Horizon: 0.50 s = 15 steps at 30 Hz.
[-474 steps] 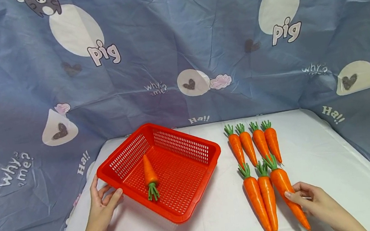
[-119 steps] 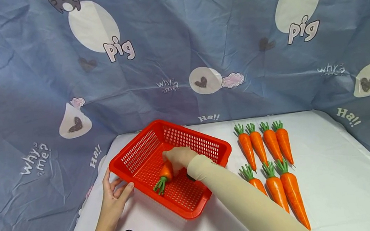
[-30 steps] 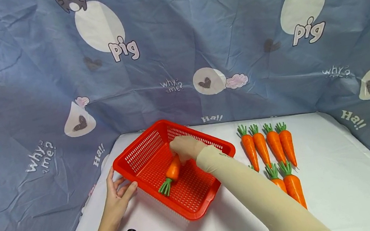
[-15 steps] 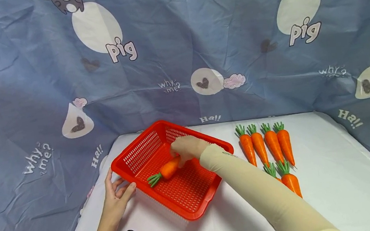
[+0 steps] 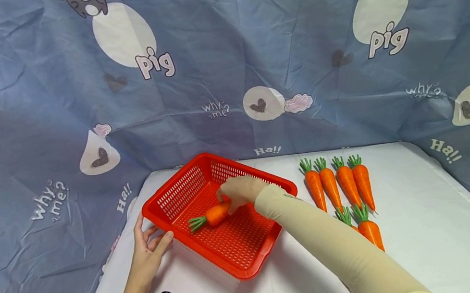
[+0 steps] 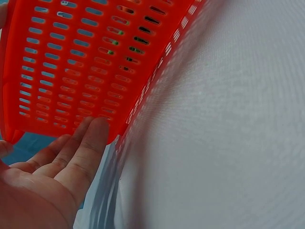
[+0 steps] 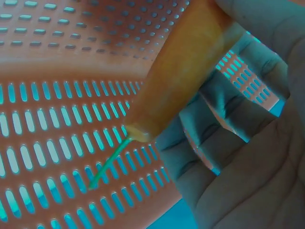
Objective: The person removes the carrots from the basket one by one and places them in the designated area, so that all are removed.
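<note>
A red perforated plastic basket (image 5: 268,251) stands at an angle on the white-covered table. My left hand (image 5: 145,256) holds its near left corner, thumb by the rim; in the left wrist view its fingers (image 6: 81,157) lie against the outer wall. My right hand (image 5: 242,191) reaches inside the basket and grips an orange carrot (image 5: 218,214) by its narrow end, whose tip is hidden. The carrot's green top points left. In the right wrist view the carrot (image 7: 176,67) lies between thumb and fingers, close to the slotted basket wall.
Several carrots (image 5: 363,185) lie side by side at the right of the table, green tops to the back. Nearer ones (image 5: 371,233) are partly hidden behind my right sleeve (image 5: 329,247). A blue patterned cloth (image 5: 192,74) hangs behind the table.
Earlier, my right hand gripped a carrot on the table; now it holds one inside the basket. Over the last second this carrot's green top has swung left. My left hand stays at the corner.
</note>
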Available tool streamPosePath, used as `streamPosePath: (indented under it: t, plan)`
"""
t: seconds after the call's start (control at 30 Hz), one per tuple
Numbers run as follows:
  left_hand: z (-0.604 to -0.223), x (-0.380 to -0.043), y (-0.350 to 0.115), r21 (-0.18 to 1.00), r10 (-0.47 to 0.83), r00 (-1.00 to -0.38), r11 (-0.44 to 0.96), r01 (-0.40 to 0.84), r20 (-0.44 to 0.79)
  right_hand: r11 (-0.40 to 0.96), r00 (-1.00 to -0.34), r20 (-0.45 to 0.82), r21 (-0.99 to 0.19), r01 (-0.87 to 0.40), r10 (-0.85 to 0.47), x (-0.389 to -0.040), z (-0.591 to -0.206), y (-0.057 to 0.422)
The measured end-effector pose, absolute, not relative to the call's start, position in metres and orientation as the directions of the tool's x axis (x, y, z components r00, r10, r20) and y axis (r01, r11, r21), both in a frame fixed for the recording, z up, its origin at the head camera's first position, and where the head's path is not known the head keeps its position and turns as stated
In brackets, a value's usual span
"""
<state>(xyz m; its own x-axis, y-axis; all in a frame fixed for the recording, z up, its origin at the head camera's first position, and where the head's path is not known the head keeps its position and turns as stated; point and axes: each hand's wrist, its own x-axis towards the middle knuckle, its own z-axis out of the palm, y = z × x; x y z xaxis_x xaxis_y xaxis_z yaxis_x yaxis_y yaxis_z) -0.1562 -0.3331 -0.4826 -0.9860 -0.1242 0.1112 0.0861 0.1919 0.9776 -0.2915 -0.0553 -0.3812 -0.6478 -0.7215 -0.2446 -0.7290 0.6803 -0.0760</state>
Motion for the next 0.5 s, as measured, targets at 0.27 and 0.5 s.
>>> streamPosePath:
  t: [0.27,0.5]
  plan:
    - [-0.4819,-0.1548,-0.3316,0.981,-0.133,-0.986,0.179,0.079,0.104,0.701,-0.654,-0.281,-0.119,-0.703,-0.703,-0.2871,-0.3837,-0.0494]
    - [-0.4828,-0.1566,-0.3310,0.981,-0.123,-0.985,0.171,0.097,0.119,0.709,-0.655,-0.299,-0.123,-0.695,-0.694,-0.2851,-0.3857,-0.0463]
